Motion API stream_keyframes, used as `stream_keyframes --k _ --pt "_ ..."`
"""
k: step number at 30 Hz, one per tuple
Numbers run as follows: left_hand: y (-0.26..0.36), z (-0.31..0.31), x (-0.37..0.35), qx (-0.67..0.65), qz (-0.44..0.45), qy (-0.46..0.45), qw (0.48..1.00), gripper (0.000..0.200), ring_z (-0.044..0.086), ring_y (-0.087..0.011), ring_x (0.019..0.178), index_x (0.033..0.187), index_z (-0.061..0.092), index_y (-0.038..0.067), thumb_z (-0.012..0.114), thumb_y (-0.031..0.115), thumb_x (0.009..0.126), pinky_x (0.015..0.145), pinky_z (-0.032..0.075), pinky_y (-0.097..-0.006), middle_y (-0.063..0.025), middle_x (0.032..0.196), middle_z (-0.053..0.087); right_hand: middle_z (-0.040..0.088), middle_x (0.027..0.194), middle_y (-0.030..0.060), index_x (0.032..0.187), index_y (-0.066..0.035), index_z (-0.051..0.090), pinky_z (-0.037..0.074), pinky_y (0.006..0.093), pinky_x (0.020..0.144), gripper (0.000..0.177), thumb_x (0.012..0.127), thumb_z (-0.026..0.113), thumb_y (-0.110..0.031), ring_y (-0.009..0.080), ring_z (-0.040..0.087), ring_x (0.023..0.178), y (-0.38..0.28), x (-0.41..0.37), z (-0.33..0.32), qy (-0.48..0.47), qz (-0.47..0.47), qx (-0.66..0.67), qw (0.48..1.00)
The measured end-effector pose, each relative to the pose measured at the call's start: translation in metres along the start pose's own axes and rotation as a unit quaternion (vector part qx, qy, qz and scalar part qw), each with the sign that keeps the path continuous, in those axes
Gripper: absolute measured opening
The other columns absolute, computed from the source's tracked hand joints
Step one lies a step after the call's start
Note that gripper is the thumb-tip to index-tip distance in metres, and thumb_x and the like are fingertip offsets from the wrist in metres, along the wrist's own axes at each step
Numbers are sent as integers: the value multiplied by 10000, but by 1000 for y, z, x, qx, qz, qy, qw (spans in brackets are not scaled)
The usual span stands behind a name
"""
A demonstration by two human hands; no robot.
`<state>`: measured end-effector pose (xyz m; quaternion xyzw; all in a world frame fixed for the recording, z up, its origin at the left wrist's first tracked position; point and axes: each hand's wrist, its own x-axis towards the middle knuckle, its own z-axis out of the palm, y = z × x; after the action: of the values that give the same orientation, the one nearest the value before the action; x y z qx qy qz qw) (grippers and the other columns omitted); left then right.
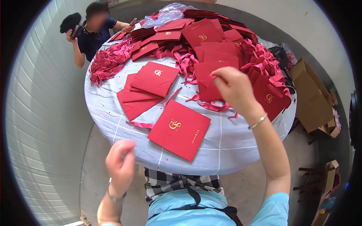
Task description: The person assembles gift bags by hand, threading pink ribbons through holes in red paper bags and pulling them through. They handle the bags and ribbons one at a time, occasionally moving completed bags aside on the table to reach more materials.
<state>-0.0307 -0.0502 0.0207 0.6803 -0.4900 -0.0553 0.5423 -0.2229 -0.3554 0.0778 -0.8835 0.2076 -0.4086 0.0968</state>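
Note:
My right hand (235, 88) is raised over the red paper bags on the right of the table. Its thumb and fingers pinch a small pink piece of ribbon (212, 76). Below my left hand's side of the table edge there is open floor; my left hand (120, 165) hovers there with curled, slightly blurred fingers, and what they hold, if anything, does not show. Between the hands lies a flat red gift bag (179, 130) with a gold emblem, a pink ribbon (140, 124) sticking out at its left. A fanned stack of red bags (151, 86) lies behind it.
A round table with a white cloth (230, 154) bears more red bags (203, 34), pink ribbon heaps (111, 62) and clear plastic (167, 15). Another person (96, 34) stands at the far left, holding a dark object (70, 23). A cardboard box (311, 96) is at the right.

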Motion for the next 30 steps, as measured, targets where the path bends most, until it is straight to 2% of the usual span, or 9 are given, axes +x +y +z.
stream_keyframes --k 4,7,10,13,16,18,20,25,30 --pt "-9 60 78 144 37 -116 982 230 638 -349 885 1016 653 -11 666 144 847 783 509 -422 -202 953 664 682 921 182 1022 -13 665 528 403 727 175 874 610 -89 355 661 833 -12 2 -27 19 97 64 993" --pt "-15 82 104 208 -19 -190 959 322 648 -366 874 1021 654 5 724 241 815 774 511 -451 -191 907 678 673 879 165 1043 -40 650 528 415 702 199 852 624 -92 342 664 803 3 -30 -34 19 46 -104 993" --pt "-21 89 109 213 -64 -184 958 339 663 -340 782 985 667 20 770 250 758 709 519 -445 -170 829 675 625 749 111 841 -72 626 519 419 622 90 756 636 -100 304 642 697 2 -70 -62 -184 70 -270 943" --pt "-28 84 116 118 -102 -216 964 334 634 -241 632 998 663 -6 769 185 745 606 503 -364 -116 687 622 657 804 109 846 -68 677 504 424 637 105 757 621 -77 316 637 732 0 -93 -88 -400 127 -199 886" --pt "-39 80 123 25 -172 -267 948 308 566 -224 600 965 635 -29 767 131 737 619 494 -353 -93 669 573 654 778 112 855 -63 674 500 426 635 105 764 633 -94 313 639 736 -10 -87 -94 -367 98 -189 905" --pt "-38 81 127 49 -130 -278 951 283 560 -181 632 956 615 -33 751 90 740 626 489 -326 -80 703 578 655 772 114 867 -61 672 500 425 635 107 776 641 -108 314 644 746 -15 -75 -78 -343 67 -192 917" --pt "-32 83 130 74 -86 -286 951 261 554 -138 663 946 594 -37 734 49 743 633 485 -300 -67 737 583 655 769 117 870 -70 662 510 447 639 121 822 637 -178 345 642 702 -17 -62 -38 -158 57 -65 984" --pt "-20 98 132 88 -2 -259 962 260 593 -231 686 959 577 -28 695 32 736 653 484 -345 -126 731 586 681 812 143 975 -74 692 516 439 686 226 864 652 -267 339 664 769 1 -36 36 -303 188 -204 912" --pt "-33 106 141 15 -82 -310 947 254 638 -163 748 1022 604 -45 662 -21 776 696 509 -302 -96 788 653 676 779 152 897 -25 697 512 389 652 133 841 659 -140 323 660 721 -3 -43 6 -253 201 14 946"
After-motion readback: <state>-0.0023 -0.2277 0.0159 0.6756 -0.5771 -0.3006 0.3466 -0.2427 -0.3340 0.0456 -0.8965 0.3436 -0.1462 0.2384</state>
